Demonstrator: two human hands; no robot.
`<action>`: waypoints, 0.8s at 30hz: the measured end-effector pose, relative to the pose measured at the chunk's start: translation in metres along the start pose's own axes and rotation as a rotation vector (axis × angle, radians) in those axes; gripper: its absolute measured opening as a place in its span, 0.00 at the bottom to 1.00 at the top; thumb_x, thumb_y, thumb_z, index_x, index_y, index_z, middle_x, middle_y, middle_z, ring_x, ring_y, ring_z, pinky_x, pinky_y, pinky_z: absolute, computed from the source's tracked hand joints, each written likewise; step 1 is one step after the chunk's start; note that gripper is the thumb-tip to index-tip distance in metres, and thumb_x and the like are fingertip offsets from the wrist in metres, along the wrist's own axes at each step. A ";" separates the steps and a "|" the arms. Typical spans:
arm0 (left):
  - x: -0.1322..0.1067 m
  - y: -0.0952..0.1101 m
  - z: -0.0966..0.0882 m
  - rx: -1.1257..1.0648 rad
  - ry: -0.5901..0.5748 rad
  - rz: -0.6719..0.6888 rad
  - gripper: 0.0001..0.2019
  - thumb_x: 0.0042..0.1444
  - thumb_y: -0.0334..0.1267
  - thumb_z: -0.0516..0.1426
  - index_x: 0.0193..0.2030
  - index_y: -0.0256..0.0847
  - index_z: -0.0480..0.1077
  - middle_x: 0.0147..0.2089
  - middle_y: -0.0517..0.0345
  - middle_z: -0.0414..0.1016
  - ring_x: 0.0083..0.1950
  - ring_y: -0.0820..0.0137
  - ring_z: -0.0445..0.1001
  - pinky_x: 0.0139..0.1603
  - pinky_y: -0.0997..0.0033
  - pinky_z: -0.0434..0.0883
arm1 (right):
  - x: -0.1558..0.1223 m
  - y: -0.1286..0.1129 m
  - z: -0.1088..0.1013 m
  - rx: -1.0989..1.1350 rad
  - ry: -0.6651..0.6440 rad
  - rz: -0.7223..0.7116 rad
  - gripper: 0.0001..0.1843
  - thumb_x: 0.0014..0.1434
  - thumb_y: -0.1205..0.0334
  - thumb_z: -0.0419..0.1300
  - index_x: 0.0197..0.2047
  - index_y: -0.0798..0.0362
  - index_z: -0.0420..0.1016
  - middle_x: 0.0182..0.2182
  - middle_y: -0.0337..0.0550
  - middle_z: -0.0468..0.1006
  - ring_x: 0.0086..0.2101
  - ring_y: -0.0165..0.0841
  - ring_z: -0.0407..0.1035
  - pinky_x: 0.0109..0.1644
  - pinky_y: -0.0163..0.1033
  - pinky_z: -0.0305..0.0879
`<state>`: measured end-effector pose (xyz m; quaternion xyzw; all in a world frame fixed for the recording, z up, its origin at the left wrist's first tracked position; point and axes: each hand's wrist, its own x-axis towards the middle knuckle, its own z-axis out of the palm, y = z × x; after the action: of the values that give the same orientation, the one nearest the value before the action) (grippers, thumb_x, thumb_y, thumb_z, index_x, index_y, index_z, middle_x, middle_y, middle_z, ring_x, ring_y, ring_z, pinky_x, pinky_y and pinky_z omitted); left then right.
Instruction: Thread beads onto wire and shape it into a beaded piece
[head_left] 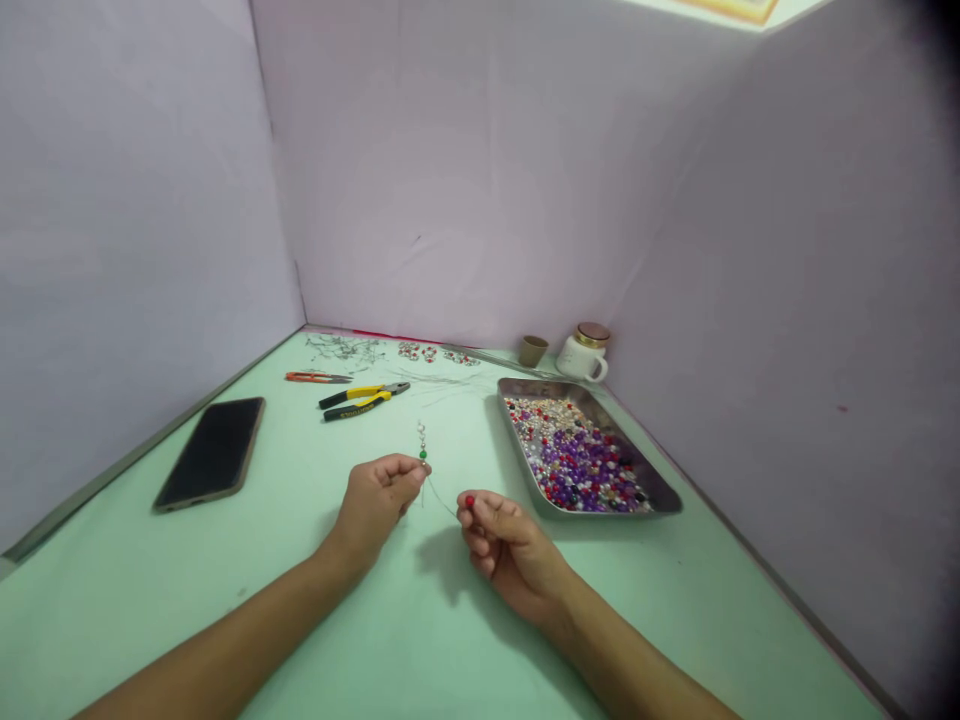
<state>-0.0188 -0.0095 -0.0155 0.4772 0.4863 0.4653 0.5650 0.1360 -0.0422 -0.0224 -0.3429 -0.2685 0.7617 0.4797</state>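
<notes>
Pinching a thin wire [442, 500] just below a green bead [423, 454] and a few clear beads [421, 430], the left hand [369, 505] in the head view is closed at the fingertips. Apart from it, the right hand [517, 550] has a red bead [469, 501] between thumb and fingers, the wire running across to it; whether it passes through that bead, I cannot tell. All this is above the middle of the tabletop [360, 640], left of the metal tray [655, 490].

Likeliest trouble, I judge, is the red bead — small, round, held only by fingertips — popping loose if the grip eases and rolling off. A hard tug between the hands could kink the wire or drag it from the left pinch. A careless swing of the right hand might jolt the tray and scatter its loose beads [581, 465]
</notes>
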 end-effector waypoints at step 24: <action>-0.023 0.007 0.010 0.286 0.068 0.349 0.06 0.49 0.37 0.53 0.27 0.37 0.68 0.20 0.61 0.69 0.25 0.73 0.67 0.28 0.76 0.65 | -0.002 0.019 0.002 -0.277 0.059 -0.110 0.12 0.36 0.62 0.68 0.26 0.58 0.74 0.21 0.40 0.75 0.15 0.22 0.62 0.19 0.29 0.59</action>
<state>-0.0116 -0.0328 -0.0055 0.6133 0.4761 0.4982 0.3859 0.1242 -0.0514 -0.0346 -0.4127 -0.3753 0.6795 0.4766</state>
